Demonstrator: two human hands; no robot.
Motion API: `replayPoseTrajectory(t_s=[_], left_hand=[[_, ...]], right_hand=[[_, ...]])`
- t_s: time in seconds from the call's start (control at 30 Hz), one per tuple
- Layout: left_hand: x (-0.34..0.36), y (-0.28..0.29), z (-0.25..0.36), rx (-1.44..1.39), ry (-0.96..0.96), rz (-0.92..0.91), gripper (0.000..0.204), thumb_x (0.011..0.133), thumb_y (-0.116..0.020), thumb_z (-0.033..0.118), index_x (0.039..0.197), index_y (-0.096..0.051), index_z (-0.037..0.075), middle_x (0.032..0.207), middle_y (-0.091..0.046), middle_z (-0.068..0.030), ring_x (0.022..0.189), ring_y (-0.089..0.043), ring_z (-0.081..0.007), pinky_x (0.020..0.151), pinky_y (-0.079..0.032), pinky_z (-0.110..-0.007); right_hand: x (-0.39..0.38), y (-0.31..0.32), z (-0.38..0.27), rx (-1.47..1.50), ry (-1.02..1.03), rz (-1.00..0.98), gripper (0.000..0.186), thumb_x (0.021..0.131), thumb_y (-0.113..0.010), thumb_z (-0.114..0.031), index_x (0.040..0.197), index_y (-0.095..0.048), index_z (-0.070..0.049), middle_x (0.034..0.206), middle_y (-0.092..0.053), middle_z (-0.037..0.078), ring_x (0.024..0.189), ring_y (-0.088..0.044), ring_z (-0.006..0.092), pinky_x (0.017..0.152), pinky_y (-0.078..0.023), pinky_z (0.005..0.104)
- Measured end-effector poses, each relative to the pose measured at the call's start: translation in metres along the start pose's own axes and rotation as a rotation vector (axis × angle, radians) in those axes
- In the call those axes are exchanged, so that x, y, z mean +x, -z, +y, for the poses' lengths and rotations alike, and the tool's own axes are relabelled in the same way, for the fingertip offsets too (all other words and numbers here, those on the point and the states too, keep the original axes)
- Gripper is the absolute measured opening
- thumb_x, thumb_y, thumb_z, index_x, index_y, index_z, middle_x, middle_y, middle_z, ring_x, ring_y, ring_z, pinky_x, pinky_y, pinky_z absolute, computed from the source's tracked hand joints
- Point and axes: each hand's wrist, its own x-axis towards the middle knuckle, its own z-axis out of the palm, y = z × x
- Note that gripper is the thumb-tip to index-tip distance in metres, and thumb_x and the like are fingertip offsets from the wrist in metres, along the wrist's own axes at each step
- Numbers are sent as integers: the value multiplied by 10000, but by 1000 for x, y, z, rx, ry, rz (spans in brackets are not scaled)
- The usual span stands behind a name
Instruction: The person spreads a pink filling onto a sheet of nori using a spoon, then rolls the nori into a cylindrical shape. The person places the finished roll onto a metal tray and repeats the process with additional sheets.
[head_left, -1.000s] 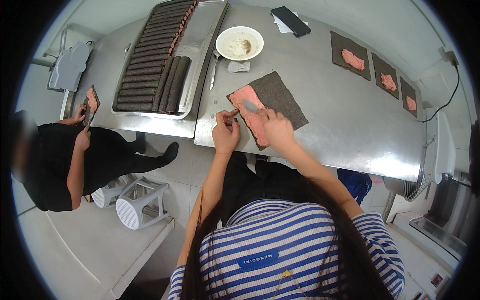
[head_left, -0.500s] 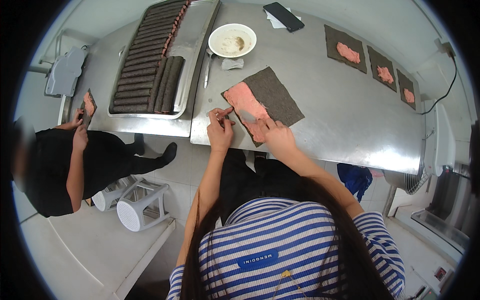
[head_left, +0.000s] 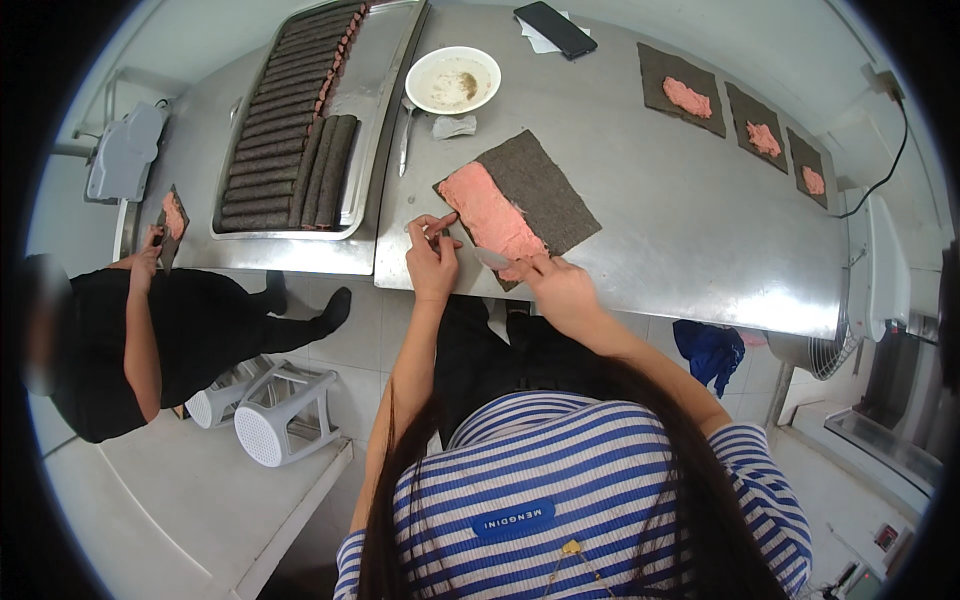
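So the white bowl [head_left: 452,111] has thin cloudy liquid in it, with a brownish smudge near the middle. Left of the bowl there's a big shiny metal tray [head_left: 375,95], loaded with skinny dark rolls [head_left: 265,160], pink showing at some ends. A metal spoon [head_left: 405,145] lies just left of and below the bowl.

The sheet being worked on [head_left: 540,190] is below and a bit right of the bowl: dark, rough, squarish, seaweed-looking, with smooth-ish pink paste [head_left: 490,215] in a wide band along one side. Right hand [head_left: 562,295] has its fingers closed round a flat metal spatula [head_left: 492,259], blade on the paste's near end. Left hand [head_left: 433,265] is half curled at the sheet's edge; can't tell if it's pinching anything.

Three more sheets [head_left: 712,110] with pink lumps sit far right of the bowl. The striped top [head_left: 560,450] wears a blue label [head_left: 514,518] with pale lettering.
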Motion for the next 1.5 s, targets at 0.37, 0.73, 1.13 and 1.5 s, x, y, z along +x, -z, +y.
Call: replayPoseTrajectory(t_s=[0.37,0.73,1.13,1.5], left_hand=[[1,-2,-3,21,-14,-5,200,865,-455,-25,1038,-370,25,1029,-695,-139,669,-687,-202,615,-529,-286],[0,-2,1,-10,2,0,193,860,-458,-33,1028,-376,18,1036,-689,-154,656,-675,-185,615,-520,-272],[0,0,-2,-23,-8,-14,189,857,-453,-33,1021,-372,15,1050,-684,-163,656,-667,-171,618,-518,-266],[-2,3,4,-22,27,-32,191,854,-446,-40,1024,-377,12,1063,-678,-176,662,-663,-169,629,-513,-265]], right_hand=[[-17,-1,-1,-18,-36,16,409,732,-560,-41,1140,-583,-36,914,-572,84,778,-609,259,656,-522,372],[-32,-7,1,-82,-83,51,397,761,-549,-100,1152,-575,-40,852,-522,65,754,-583,220,631,-514,337],[-43,-10,2,-17,-133,91,418,755,-562,-113,1167,-559,-46,872,-512,67,789,-568,236,634,-504,345],[-56,-8,7,-10,-246,103,392,758,-554,-68,1149,-563,-46,888,-519,70,789,-569,235,661,-512,336]])
